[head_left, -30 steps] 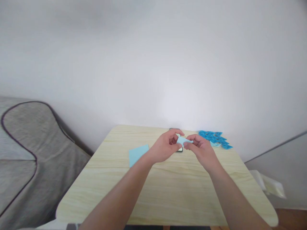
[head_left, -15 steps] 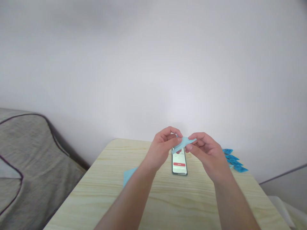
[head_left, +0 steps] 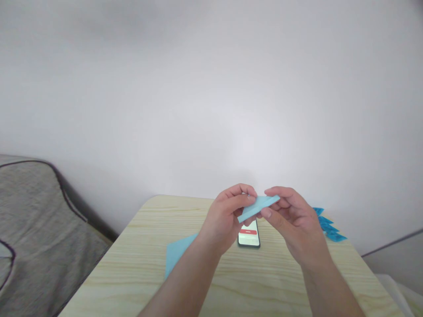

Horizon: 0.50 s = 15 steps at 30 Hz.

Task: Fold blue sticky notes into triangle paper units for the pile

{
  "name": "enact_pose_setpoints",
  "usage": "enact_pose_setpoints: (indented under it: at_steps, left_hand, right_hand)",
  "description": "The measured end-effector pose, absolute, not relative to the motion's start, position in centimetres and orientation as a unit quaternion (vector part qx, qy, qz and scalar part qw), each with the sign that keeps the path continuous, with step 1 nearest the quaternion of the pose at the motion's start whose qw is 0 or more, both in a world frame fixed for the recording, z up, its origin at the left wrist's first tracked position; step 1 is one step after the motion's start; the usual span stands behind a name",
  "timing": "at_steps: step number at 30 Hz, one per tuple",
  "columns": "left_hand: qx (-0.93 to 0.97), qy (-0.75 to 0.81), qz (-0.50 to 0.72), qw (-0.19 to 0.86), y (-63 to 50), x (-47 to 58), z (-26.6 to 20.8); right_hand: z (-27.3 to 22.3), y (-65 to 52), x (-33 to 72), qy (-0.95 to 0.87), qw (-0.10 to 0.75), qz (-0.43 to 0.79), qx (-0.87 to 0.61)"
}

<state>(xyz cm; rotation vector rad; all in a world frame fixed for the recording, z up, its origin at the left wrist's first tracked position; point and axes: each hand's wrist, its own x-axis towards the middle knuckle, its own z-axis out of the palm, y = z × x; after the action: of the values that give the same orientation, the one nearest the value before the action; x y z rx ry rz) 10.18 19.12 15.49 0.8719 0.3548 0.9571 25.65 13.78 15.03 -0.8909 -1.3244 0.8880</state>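
1. Since half a second ago, the folded paper (head_left: 259, 206) has turned between the hands, so that more of the band along its near edge shows; the right thumb and forefinger stand a little farther apart.
2. The folded paper is light blue and is held up above the table (head_left: 264, 281), slanting, with its right end higher in view than its left.
3. The left hand (head_left: 225, 218) pinches the folded paper: its thumb lies on the near face, with the forefinger bent at the upper edge.
4. The right hand (head_left: 295, 226) frames the other end, forefinger by the upper edge and thumb at the lower one, the two spread; I cannot tell how firmly it grips.
5. A phone (head_left: 249, 240) lies on the table beyond the hands, its screen lit, its upper part hidden.
6. A flat light blue sheet (head_left: 178, 253) lies at the left, partly covered by the left forearm.
7. Darker blue folded pieces (head_left: 330, 229) lie in a cluster past the right hand, which hides some of them.
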Motion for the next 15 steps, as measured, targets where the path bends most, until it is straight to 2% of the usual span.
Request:
enact_pose_setpoints:
  at_steps: [15]
  left_hand:
    - [0.416, 0.157, 0.446, 0.777, 18.54, 10.04, 16.23]
  right_hand:
    - [15.24, 13.68, 25.55, -0.56, 0.612, 0.401, -0.389]
